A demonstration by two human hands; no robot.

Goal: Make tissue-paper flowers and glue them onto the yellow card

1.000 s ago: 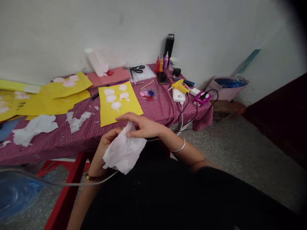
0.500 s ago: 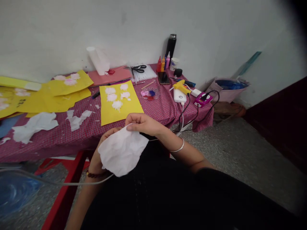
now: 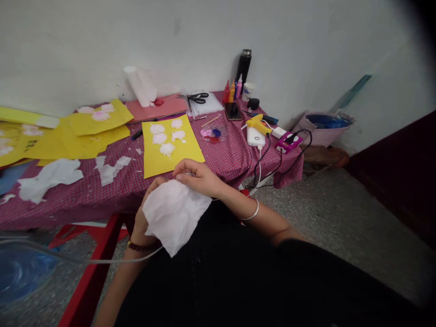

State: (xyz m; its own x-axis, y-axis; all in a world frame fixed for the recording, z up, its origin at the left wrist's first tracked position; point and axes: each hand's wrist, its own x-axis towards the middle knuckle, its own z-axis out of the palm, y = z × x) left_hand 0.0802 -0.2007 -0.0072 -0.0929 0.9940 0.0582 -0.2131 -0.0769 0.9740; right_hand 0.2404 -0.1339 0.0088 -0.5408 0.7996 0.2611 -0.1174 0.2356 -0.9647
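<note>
A crumpled white tissue point(image 3: 175, 213) hangs between my hands over my lap, in front of the table edge. My right hand point(image 3: 199, 177) pinches its upper edge between thumb and fingers. My left hand point(image 3: 145, 213) is closed on the tissue's upper left side; the tissue hides most of its fingers. Just beyond my hands lies a yellow sheet point(image 3: 187, 150) bearing several pale pink tissue blossoms point(image 3: 166, 149). Torn tissue pieces point(image 3: 51, 177) lie on the checked tablecloth point(image 3: 91, 195) to the left.
A paint palette point(image 3: 214, 133), scissors point(image 3: 197, 97), phone point(image 3: 232, 111), paint bottles point(image 3: 232, 92) and black flask point(image 3: 244, 66) stand or lie further back. The yellow glue gun point(image 3: 259, 122) and a purple power strip point(image 3: 289, 141) trail cables at the right. More yellow sheets point(image 3: 54, 141) overlap at left.
The tissue's lower part has folded into a more pointed shape. My right hand has shifted slightly left along the upper edge, and my left hand has moved up a little.
</note>
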